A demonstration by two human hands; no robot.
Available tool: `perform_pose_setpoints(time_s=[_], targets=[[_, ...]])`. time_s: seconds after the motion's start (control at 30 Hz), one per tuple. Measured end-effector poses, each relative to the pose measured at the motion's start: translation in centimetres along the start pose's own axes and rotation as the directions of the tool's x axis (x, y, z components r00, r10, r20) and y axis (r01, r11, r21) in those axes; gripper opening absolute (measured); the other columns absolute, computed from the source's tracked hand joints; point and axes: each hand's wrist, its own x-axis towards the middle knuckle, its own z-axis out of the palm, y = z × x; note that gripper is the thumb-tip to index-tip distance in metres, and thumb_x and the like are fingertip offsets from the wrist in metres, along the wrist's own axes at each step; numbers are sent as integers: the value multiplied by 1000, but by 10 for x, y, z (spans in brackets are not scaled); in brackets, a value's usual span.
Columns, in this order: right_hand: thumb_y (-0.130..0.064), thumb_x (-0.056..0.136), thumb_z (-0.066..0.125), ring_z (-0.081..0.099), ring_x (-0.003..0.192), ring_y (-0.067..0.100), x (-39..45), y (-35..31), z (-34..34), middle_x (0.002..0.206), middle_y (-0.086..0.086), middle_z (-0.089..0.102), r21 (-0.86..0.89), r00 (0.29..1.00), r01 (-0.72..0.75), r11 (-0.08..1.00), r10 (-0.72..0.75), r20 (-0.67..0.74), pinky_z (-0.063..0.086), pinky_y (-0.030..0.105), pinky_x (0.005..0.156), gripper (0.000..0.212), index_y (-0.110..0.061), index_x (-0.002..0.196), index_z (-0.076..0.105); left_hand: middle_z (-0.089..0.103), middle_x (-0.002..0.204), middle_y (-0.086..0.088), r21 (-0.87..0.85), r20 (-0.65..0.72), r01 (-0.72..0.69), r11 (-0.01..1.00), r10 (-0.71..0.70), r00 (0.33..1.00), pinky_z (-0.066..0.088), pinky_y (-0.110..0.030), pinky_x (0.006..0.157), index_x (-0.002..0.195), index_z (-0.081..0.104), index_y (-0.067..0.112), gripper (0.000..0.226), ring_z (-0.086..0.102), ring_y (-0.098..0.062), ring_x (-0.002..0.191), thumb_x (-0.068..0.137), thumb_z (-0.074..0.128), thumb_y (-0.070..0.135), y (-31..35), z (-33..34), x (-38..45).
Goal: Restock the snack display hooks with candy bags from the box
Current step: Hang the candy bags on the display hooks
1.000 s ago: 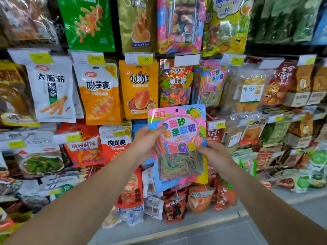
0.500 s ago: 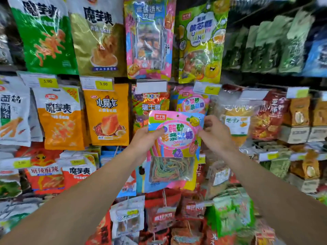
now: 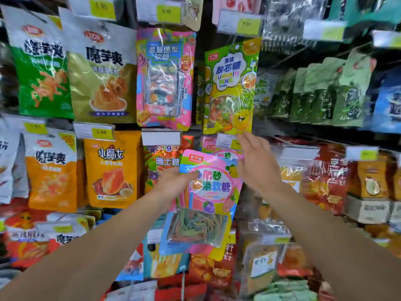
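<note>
The left hand (image 3: 173,183) pinched the candy bag (image 3: 208,198) by its upper left edge, thumb lying across the front of the pink label and the fingers hidden behind the pack. The right hand (image 3: 258,164) was spread, fingers straight and pointing up, its palm just beside the bag's upper right corner; whether it touched the bag could not be told. The bag hung tilted between the two hands, its top leaning left, the clear window of coloured strips below the wrists.

Behind the bag's top edge hung a matching pack (image 3: 225,154) on the display, partly covered. Just above the right fingertips sat a price tag (image 3: 227,142), and above that a yellow-green bag (image 3: 232,88). To the left of the left hand hung a Sugar bag (image 3: 165,161) and an orange bag (image 3: 111,170); above them a pink bag (image 3: 165,77) and a gold bag (image 3: 102,79). Right of the right forearm hung red bags (image 3: 325,177), blurred.
</note>
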Motion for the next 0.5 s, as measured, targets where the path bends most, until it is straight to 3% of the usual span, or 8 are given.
perform_pose_setpoints(time_s=[0.2, 0.37, 0.43, 0.5], targets=[[-6, 91, 57, 28, 138, 29, 16, 21, 14, 156, -1, 33, -89, 999, 50, 995, -48, 24, 32, 43, 114, 72, -20, 155, 26, 73, 103, 4, 17, -23, 28, 999, -27, 999, 48, -32, 89, 93, 69, 19, 17, 66, -13, 94, 84, 74, 33, -4, 1, 15], [-13, 99, 53, 47, 122, 31, 31, 26, 8, 126, 4, 66, 21, 993, 43, 999, -40, -110, 36, 33, 101, 39, -18, 137, 56, 59, 122, 5, -27, -77, 30, 999, -32, 996, 40, -37, 102, 121, 58, 12, 61, 55, -21, 117, 74, 80, 44, 4, 12, 22], [-23, 103, 46, 47, 123, 30, 34, 25, 4, 122, 5, 68, 57, 996, 17, 998, -12, -93, 36, 33, 100, 34, -18, 134, 59, 68, 98, 0, -30, -69, 35, 999, -37, 997, 44, -38, 98, 91, 65, 14, 31, 63, -25, 99, 77, 79, 37, 9, 20, 22], [-24, 103, 44, 48, 122, 31, 35, 24, 1, 119, 7, 68, 85, 996, -3, 996, 11, -87, 38, 36, 97, 33, -17, 131, 60, 65, 83, -2, -22, -60, 38, 999, -39, 997, 45, -38, 93, 77, 62, 12, 23, 64, -30, 88, 82, 77, 29, 11, 27, 22]])
